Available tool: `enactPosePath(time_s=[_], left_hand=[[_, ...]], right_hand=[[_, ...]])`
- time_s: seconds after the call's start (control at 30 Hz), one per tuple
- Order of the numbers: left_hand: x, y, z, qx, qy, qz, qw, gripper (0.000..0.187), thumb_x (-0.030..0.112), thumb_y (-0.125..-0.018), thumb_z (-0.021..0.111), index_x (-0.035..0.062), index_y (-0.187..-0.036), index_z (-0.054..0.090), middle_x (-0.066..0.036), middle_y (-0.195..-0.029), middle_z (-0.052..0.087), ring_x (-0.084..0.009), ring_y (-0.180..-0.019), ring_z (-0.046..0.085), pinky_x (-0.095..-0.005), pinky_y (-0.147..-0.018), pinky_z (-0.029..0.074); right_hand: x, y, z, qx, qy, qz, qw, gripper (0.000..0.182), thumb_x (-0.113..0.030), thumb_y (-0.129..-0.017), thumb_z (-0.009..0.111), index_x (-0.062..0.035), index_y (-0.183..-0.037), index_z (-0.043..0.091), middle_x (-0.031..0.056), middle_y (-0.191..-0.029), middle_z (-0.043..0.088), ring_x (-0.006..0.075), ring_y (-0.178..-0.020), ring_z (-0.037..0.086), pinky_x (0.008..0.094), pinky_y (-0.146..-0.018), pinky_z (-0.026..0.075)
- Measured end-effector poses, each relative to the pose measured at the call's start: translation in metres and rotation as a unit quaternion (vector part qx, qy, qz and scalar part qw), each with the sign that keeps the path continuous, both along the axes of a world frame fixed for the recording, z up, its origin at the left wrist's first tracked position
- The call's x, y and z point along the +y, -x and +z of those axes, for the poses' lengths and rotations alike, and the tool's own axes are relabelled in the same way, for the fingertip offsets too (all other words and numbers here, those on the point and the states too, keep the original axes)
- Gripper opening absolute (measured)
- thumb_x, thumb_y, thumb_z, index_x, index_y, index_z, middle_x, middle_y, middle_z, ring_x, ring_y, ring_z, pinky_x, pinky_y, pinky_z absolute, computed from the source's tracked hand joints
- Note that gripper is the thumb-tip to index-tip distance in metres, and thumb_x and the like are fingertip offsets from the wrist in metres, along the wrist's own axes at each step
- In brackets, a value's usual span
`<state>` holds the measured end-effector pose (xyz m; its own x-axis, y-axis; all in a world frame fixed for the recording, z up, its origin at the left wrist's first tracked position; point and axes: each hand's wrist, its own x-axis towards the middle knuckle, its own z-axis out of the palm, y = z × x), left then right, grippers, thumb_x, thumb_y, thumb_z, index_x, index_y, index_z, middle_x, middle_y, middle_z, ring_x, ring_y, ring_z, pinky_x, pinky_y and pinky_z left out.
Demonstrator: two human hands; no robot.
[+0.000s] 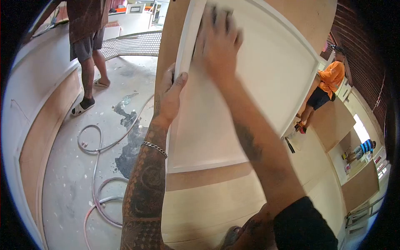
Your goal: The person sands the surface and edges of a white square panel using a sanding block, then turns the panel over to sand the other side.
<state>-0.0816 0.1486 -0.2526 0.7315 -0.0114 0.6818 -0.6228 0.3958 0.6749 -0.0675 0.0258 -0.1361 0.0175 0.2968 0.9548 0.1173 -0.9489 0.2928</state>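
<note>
The fingers of the right hand [217, 39] are spread slightly apart and laid flat on the upper left part of a white-painted rectangular panel with a raised frame moulding [246, 100]; they are blurred, and whether anything is pressed beneath the palm cannot be told. The left hand [170, 98] is clamped on the panel's left edge, the thumb hooked over the front of the white frame and the other fingers hidden behind it. A silver chain bracelet [155, 148] is worn on the left wrist. The panel is held upright in the middle of the view, its long axis running from about 6 o'clock to 12 o'clock with a slight lean toward 1 o'clock, and its painted face is turned toward the camera. Behind and below it, bare brown plywood sheets [216, 200] are seen. At 9 o'clock a pale looped hose [96, 166] lies on the dusty grey concrete floor [66, 175], beside a dark wet patch. At 11 o'clock a person in grey shorts and sandals [87, 46] stands near a curved perforated metal sheet [133, 43]. At 3 o'clock another person in an orange shirt [329, 81] stands by a plywood wall, and a further figure in a striped top [364, 148] is seen lower down, well apart.
</note>
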Motion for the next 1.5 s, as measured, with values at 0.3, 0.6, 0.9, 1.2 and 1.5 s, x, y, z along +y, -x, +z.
enactPosePath(time_s=[0.3,0.6,0.9,1.2,1.5], left_hand=[[0.002,-0.007,-0.006,-0.007,-0.012,-0.015,1.0,0.058,0.033,-0.104,0.054,-0.0032,-0.148,0.041,-0.013,-0.143,0.052,-0.0207,-0.132,0.046,-0.0337,-0.114,0.033],[0.0,-0.001,-0.003,0.005,0.011,-0.037,0.999,0.056,0.032,-0.104,0.055,-0.004,-0.146,0.043,-0.014,-0.135,0.055,-0.0207,-0.129,0.048,-0.0346,-0.111,0.037],[-0.002,-0.011,-0.007,-0.007,-0.005,-0.002,1.0,0.057,0.033,-0.103,0.056,-0.004,-0.144,0.044,-0.011,-0.133,0.056,-0.0192,-0.123,0.051,-0.034,-0.109,0.038],[-0.002,-0.004,-0.004,0.031,-0.002,-0.005,0.999,0.061,0.037,-0.101,0.059,-0.0035,-0.143,0.045,-0.018,-0.131,0.059,-0.0236,-0.122,0.054,-0.0362,-0.106,0.041],[-0.003,-0.008,-0.008,-0.016,0.002,0.015,1.0,0.059,0.037,-0.101,0.058,-0.0036,-0.143,0.046,-0.016,-0.132,0.058,-0.0228,-0.124,0.053,-0.036,-0.107,0.04]], right_hand=[[0.009,0.068,-0.212,0.278,-0.054,0.004,0.959,0.066,-0.026,-0.092,0.057,-0.0125,-0.154,0.039,0.0153,-0.164,0.027,0.0426,-0.148,0.024,0.0706,-0.113,0.016],[0.0,-0.006,0.047,-0.015,0.063,0.025,0.998,0.056,-0.017,-0.095,0.047,-0.0051,-0.15,0.042,0.0184,-0.153,0.039,0.0437,-0.139,0.033,0.06,-0.109,0.025],[0.009,0.068,-0.194,0.211,-0.012,-0.009,0.977,0.063,-0.024,-0.092,0.057,-0.011,-0.152,0.041,0.0176,-0.161,0.032,0.0437,-0.146,0.029,0.0665,-0.114,0.016],[0.002,0.008,0.014,0.047,0.012,0.048,0.998,0.06,-0.021,-0.099,0.048,-0.0068,-0.155,0.034,0.0167,-0.159,0.034,0.0429,-0.143,0.03,0.0657,-0.11,0.024],[0.008,0.062,-0.189,0.234,-0.057,-0.017,0.971,0.066,-0.028,-0.094,0.055,-0.0112,-0.156,0.037,0.0149,-0.161,0.032,0.0417,-0.148,0.027,0.0711,-0.11,0.017]])
